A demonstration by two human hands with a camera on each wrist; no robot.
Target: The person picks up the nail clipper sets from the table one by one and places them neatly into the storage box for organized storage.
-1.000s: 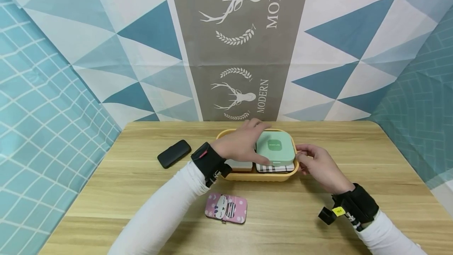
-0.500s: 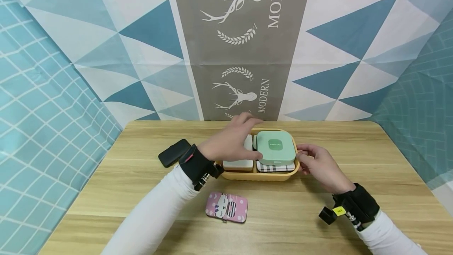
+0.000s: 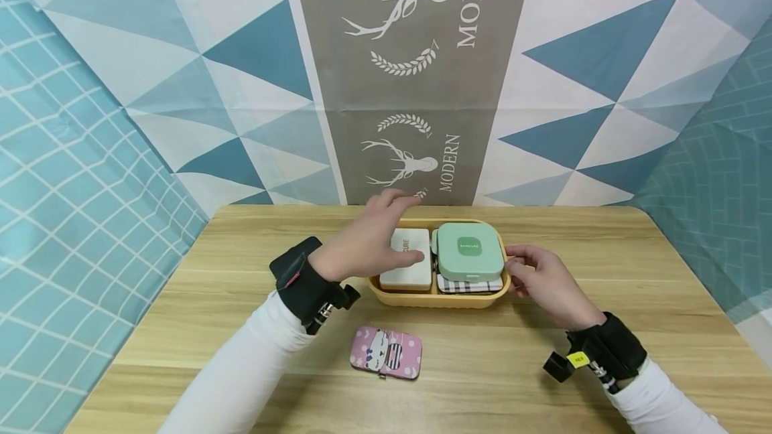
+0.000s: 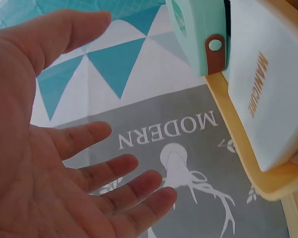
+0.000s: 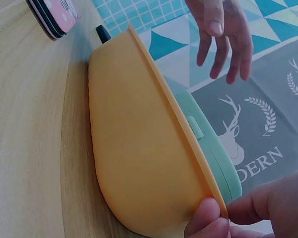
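A yellow basket (image 3: 434,300) stands at the back of the table. Inside it, a white box (image 3: 410,274) lettered MANICURE lies on the left, and a mint-green case (image 3: 469,253) sits on the right on top of a black-and-white checked item (image 3: 469,285). My left hand (image 3: 364,238) hovers over the basket's left end, fingers spread; the left wrist view shows its palm bare. At the right end, my right hand (image 3: 547,285) pinches the basket's rim between thumb and fingers, as the right wrist view also shows (image 5: 258,208).
On the table in front of the basket lies a pink case (image 3: 386,352) with a cat picture. To the left is a black flat object (image 3: 292,260), partly behind the left wrist. A patterned cloth wall (image 3: 416,86) rises directly behind the table.
My left hand has drawn away leftward from the mint-green case, uncovering the white box beneath it. My right hand has stayed on the basket's rim.
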